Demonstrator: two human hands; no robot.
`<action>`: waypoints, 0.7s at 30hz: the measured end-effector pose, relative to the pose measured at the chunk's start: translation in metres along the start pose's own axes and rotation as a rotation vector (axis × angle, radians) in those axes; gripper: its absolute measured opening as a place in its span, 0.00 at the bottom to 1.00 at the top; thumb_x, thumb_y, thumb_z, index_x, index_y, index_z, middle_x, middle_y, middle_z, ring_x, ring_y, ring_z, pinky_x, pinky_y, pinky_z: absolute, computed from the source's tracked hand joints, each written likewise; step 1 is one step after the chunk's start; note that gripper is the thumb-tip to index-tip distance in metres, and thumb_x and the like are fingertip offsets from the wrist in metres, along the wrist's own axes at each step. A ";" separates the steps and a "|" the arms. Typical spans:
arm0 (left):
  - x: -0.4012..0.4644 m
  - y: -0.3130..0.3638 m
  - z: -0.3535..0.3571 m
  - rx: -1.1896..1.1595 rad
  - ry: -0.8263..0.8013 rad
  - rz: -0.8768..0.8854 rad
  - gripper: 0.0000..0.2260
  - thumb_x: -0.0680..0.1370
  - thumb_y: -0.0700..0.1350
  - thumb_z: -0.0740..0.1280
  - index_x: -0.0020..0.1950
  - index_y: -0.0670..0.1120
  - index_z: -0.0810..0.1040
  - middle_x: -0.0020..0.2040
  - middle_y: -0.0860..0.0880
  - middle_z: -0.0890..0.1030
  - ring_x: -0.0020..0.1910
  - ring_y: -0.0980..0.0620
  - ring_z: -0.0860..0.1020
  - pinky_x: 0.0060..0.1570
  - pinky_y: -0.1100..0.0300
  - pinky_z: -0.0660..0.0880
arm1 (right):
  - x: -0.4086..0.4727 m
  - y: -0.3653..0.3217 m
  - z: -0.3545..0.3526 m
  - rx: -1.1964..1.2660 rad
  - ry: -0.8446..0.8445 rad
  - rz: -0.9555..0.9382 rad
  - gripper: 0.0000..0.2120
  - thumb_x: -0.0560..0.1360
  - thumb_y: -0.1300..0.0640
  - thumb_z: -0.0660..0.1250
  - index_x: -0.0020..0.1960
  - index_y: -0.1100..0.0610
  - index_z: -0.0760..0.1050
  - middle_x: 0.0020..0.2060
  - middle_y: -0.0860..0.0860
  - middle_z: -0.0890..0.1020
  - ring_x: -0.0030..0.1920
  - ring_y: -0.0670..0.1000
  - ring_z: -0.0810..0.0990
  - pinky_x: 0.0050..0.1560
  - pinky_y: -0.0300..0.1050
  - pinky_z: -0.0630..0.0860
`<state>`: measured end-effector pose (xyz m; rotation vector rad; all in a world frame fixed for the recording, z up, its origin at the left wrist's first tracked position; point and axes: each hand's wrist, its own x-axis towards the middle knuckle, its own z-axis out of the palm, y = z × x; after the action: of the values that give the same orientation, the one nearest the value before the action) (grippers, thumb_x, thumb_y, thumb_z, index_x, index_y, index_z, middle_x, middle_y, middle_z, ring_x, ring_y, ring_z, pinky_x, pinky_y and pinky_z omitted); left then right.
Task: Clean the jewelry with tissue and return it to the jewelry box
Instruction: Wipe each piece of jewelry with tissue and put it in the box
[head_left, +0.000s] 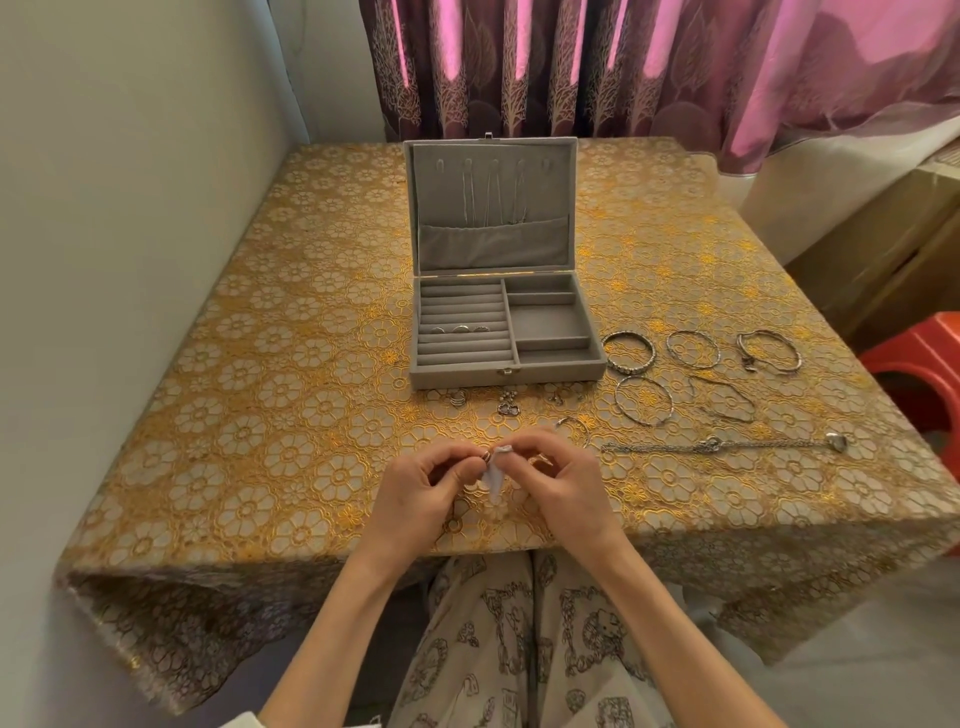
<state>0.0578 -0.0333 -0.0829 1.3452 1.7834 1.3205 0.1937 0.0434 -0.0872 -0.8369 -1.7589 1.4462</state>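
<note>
My left hand (415, 491) pinches a small ring (485, 457) over the table's near edge. My right hand (561, 486) pinches a white tissue (496, 475) against that ring. The grey jewelry box (506, 327) stands open in the middle of the table; three rings (460, 328) sit in its ring rolls and chains hang in its lid. Several bangles (628, 352) and a long chain (722, 445) lie to the right of the box. Small pieces (508, 405) lie just in front of it.
A gold floral cloth (260, 395) covers the table. Purple curtains (571, 67) hang behind it and a wall runs along the left. A red stool (919, 364) and cardboard boxes (883, 249) stand at the right.
</note>
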 end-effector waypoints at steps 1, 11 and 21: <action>0.000 0.000 0.000 -0.017 0.006 -0.016 0.09 0.73 0.39 0.69 0.43 0.54 0.80 0.38 0.55 0.83 0.39 0.60 0.79 0.39 0.70 0.74 | 0.001 0.001 0.000 0.020 0.031 0.013 0.05 0.73 0.62 0.68 0.43 0.53 0.79 0.44 0.49 0.79 0.37 0.43 0.76 0.33 0.33 0.72; -0.001 -0.002 0.002 0.070 0.000 0.046 0.08 0.73 0.38 0.70 0.47 0.50 0.81 0.42 0.57 0.82 0.43 0.62 0.79 0.43 0.70 0.74 | 0.000 0.008 0.002 -0.009 0.126 0.013 0.06 0.69 0.59 0.72 0.41 0.49 0.79 0.34 0.46 0.81 0.35 0.43 0.79 0.36 0.36 0.75; -0.003 -0.002 0.006 0.157 0.031 0.085 0.07 0.72 0.38 0.70 0.45 0.50 0.81 0.41 0.62 0.80 0.43 0.65 0.78 0.42 0.73 0.73 | -0.002 0.012 0.001 -0.181 0.042 -0.093 0.07 0.73 0.63 0.68 0.48 0.54 0.80 0.42 0.49 0.81 0.44 0.44 0.79 0.43 0.39 0.78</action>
<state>0.0627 -0.0334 -0.0876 1.5072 1.9032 1.2742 0.1943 0.0429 -0.0996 -0.8596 -1.8915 1.2141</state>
